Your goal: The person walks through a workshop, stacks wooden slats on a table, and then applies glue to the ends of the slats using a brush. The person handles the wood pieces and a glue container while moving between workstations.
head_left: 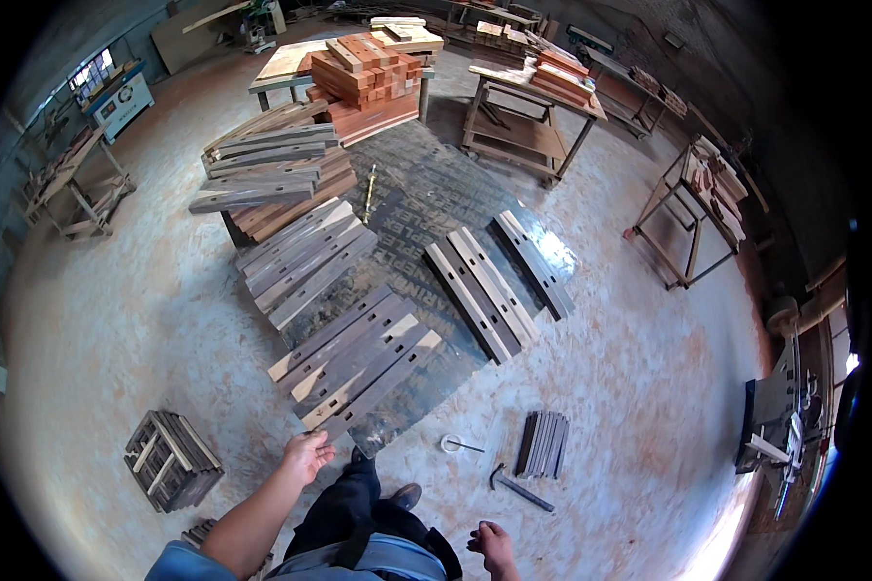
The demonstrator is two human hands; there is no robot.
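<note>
Head view, the hands. We list the left hand (307, 457) at the near end of a group of mortised slats (363, 356); its fingers are partly bent, the thumb lying apart from the palm. At this scale we cannot tell whether they pinch the nearest slat's end or merely lie beside it. The right hand (495, 547), low in the view, has its fingers curled inward; we cannot tell whether anything is between them. It is well apart from the slats.

Head view, the slats. The near group lies side by side on a dark printed board (426, 184), brown-grey with pale streaks and small rectangular slots. Beyond it we count a second set of slats (308, 254), also side by side, at the board's left edge; a tight set (482, 295) toward the right; and a single dark slat (533, 266) just beyond that. A thin yellow item (369, 194) lies farther up the board.

Head view, the surroundings. We enter a pile of long boards (262, 179), stacked reddish blocks (358, 77) and a frame-legged counter (499, 76) carrying more timber. On the floor (639, 387) we record a hammer (525, 492), a bundle of dark strips (544, 445), a white ring (451, 443) with a dark rod (470, 446) against it, and, to the left, a stack of slatted frames (172, 460).
</note>
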